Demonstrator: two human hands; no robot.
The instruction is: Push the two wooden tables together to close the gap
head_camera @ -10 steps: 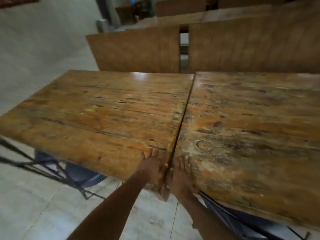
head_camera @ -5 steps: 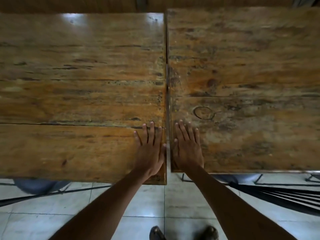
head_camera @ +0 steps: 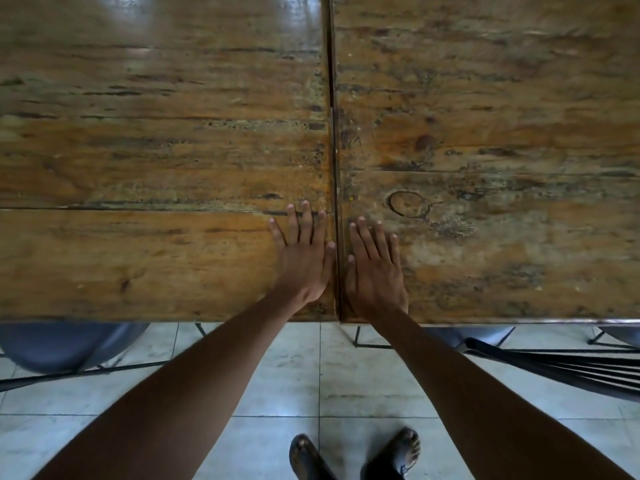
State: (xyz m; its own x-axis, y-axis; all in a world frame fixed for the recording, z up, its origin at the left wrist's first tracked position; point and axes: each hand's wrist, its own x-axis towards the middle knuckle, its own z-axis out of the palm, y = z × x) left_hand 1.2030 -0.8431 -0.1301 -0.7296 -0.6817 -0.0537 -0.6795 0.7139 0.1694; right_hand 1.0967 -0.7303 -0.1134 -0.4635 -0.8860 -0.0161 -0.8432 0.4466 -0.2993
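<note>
Both hands lie flat, palms down, with the fingers stretched out and holding nothing. Left hand (head_camera: 304,261) rests on the left wooden table (head_camera: 156,161), at its near right corner, and the thumb lies along the right edge of this surface. Right hand (head_camera: 375,271) rests on the right wooden table (head_camera: 502,140), at its near left corner, with the thumb along the left edge. The two hands are just beside each other, and the seam (head_camera: 333,133) passes between them.

The two tables stand side by side. Between them only a thin dark line shows, from the far edge to the near edge; whether the edges really touch, I cannot tell. The near edges are almost in one line, the right one slightly nearer to the person.

Under the left table, near its front edge, part of a blue-grey chair seat (head_camera: 65,344) is visible. On the tiled floor (head_camera: 277,386), below the hands, two feet in dark sandals (head_camera: 356,455) stand. To the right, under the right table, a dark metal chair frame (head_camera: 568,368) with thin bars reaches toward the right border.
</note>
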